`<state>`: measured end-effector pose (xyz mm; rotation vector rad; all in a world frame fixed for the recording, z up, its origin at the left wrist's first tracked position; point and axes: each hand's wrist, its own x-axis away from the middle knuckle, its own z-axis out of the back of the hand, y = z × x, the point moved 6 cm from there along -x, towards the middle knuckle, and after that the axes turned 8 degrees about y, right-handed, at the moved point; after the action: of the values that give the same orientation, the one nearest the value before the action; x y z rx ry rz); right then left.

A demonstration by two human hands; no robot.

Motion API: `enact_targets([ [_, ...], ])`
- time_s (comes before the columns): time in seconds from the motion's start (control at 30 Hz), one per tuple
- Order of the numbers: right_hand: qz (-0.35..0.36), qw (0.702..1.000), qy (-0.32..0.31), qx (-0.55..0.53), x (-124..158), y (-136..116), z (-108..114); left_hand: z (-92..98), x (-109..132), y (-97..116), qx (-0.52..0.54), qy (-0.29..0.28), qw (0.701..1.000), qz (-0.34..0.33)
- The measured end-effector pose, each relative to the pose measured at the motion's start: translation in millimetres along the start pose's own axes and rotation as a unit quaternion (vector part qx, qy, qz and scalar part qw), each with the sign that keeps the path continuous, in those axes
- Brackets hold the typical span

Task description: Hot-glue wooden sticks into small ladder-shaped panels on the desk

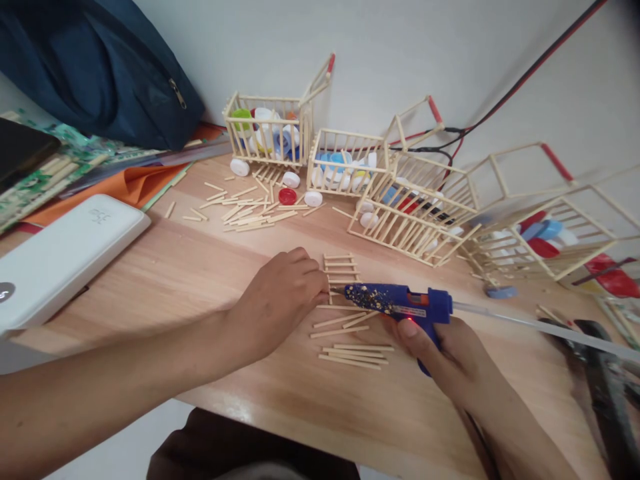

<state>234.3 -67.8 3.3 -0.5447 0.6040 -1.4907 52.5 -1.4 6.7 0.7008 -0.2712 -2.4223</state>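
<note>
In my right hand (450, 353) is a blue hot glue gun (427, 303) with a long clear glue stick (530, 322) out of its back and a red light lit. Its nozzle points left at a small ladder-like frame (342, 268) of thin wooden sticks, lying flat on the table. My left hand (287, 300) is closed beside that frame, fingertips close to the nozzle; they hide whatever they pinch. Just below lie loose wooden sticks (340, 321) and a tidy row of several more (356, 355).
Small stick-built carts (270, 130) with red handles, holding bottle caps, stand along the wall. Short stick pieces (250, 210) and a red cap (287, 196) lie scattered. A white power bank (75, 260) and a dark blue bag (110, 73) are at left; dark cables (530, 70) cross the wall.
</note>
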Motion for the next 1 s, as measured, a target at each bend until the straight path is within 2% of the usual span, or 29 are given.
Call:
enact_targets([
  [0.17,-0.017,1.0,-0.013,-0.023,4,8,0,2.4,-1,-1,-0.004,-0.012,1.0,0.02],
  [0.43,-0.051,0.997,-0.001,-0.05,8,11,1,3.7,1,-4,0.008,-0.013,0.998,0.06],
  [0.6,-0.023,0.999,-0.01,-0.039,5,5,-2,3.4,2,-6,0.033,-0.013,0.996,0.076],
  [1.0,-0.007,1.0,0.001,-0.01,4,3,-2,5.7,2,5,-0.022,0.04,0.999,0.008],
])
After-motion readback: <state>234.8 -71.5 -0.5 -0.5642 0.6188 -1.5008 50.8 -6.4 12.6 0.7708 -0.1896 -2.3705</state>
